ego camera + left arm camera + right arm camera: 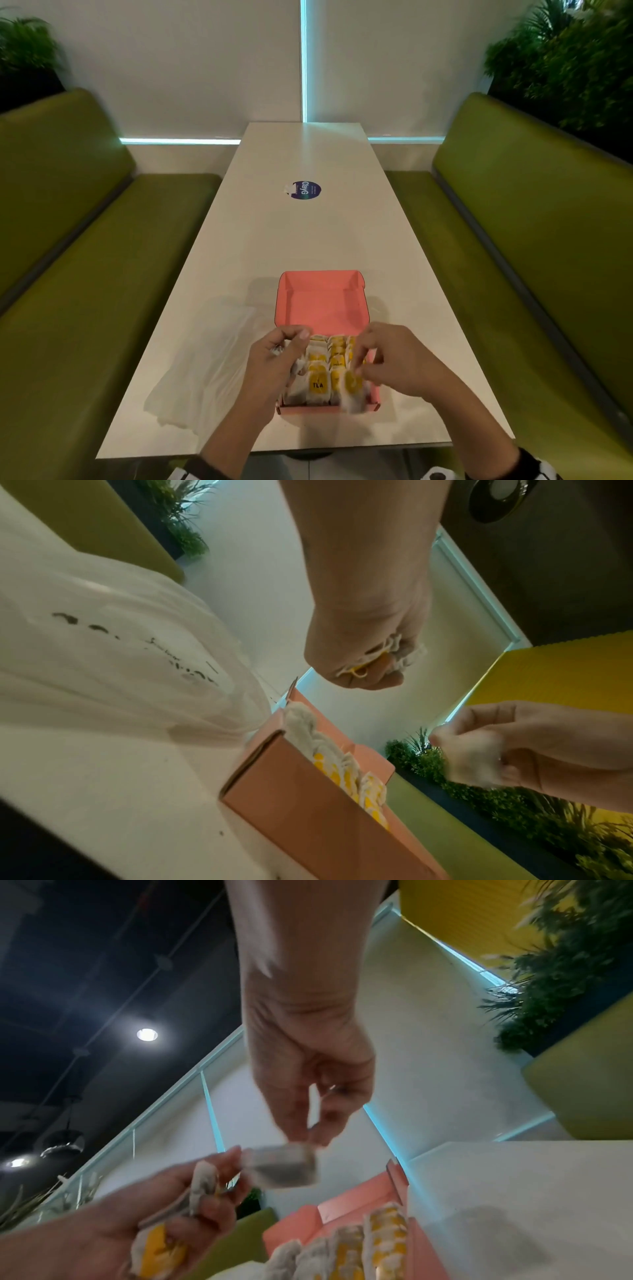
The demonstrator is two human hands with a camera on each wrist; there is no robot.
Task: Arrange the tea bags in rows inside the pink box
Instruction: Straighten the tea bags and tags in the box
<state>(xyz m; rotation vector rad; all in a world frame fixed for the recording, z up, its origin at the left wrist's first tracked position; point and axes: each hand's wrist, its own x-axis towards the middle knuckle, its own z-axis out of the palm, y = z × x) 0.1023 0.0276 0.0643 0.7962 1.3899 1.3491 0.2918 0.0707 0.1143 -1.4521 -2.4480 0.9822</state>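
The pink box (321, 300) stands open on the white table's near end, its lid tipped back. Rows of white tea bags with yellow labels (320, 381) fill its near part. My left hand (294, 346) hovers over the box's left side and grips a small bunch of tea bags (160, 1251) in its curled fingers. Over the box's right side, my right hand (359, 361) pinches a single tea bag (352, 389) by its top edge, and the bag hangs blurred just above the right row. In the right wrist view that tea bag (283, 1167) dangles from my fingertips above the pink box (294, 1229).
A crumpled clear plastic bag (205, 359) lies on the table (301, 240) left of the box. A round dark sticker (303, 190) sits farther up the table. Green benches (85, 274) (531, 257) flank both sides, with plants behind them.
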